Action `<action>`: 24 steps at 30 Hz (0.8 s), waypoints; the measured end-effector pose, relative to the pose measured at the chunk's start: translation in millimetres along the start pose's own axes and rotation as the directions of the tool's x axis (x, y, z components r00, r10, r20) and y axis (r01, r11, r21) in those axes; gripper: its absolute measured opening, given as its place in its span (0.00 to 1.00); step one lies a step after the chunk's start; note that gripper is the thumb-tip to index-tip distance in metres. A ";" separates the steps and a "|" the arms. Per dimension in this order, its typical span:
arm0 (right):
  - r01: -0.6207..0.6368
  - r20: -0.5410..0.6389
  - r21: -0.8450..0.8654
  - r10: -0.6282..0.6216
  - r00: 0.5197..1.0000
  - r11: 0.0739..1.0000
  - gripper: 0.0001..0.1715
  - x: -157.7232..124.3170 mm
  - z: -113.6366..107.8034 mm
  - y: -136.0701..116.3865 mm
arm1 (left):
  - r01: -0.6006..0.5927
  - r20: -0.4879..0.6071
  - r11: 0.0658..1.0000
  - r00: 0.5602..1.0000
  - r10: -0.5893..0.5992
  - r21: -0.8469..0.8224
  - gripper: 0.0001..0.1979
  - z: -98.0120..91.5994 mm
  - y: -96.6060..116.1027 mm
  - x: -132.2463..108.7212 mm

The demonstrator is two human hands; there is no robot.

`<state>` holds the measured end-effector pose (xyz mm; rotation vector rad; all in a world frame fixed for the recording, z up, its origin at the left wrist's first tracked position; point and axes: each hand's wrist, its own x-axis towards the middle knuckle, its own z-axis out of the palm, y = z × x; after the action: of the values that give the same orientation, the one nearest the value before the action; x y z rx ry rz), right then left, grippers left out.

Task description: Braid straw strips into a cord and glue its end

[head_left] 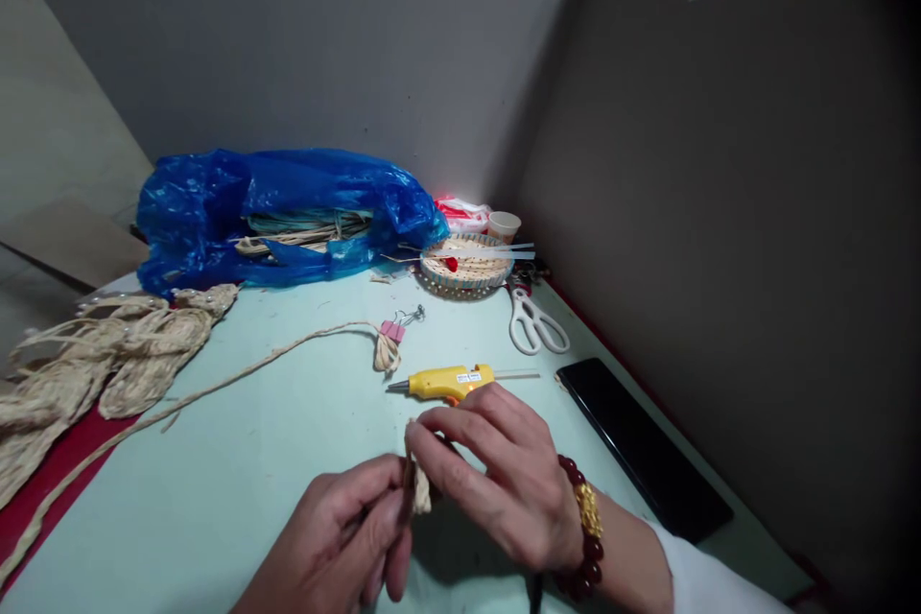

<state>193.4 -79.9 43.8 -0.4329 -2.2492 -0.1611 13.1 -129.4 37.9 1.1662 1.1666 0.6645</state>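
Near the bottom middle, my left hand (352,528) and my right hand (496,470) meet around a small piece of braided straw (421,487). My left thumb and fingers pinch its left side. The fingers of my right hand curl over its top and right side, hiding part of it. Just beyond my right hand lies a yellow glue gun (438,383), its nozzle pointing left. A pink binder clip (392,330) grips a small coil of straw cord (387,354), and a long strand (237,372) runs from there to the lower left.
Woven straw pieces (154,355) lie at the left. A blue plastic bag (194,211) of straw, a round basket (464,286) and a paper cup (504,226) stand at the back. White scissors (529,324) and a black phone (640,446) lie at the right.
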 end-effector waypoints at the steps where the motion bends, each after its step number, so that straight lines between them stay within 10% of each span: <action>1: 0.030 -0.004 -0.009 -0.030 1.000 1.000 0.19 0.3 0.2 0.0 | -0.007 0.015 1.000 1.000 0.008 -0.007 0.22 -0.3 0.4 -0.8; 24: 0.114 0.010 0.027 -0.114 0.993 0.993 0.18 2.0 -1.8 -8.9 | 0.005 0.023 0.962 1.000 0.002 -0.274 0.20 -3.2 -5.2 3.7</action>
<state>190.3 -88.2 46.7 -0.2919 -2.2856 -0.1884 10.5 -126.6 31.9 0.9352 1.0185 0.7827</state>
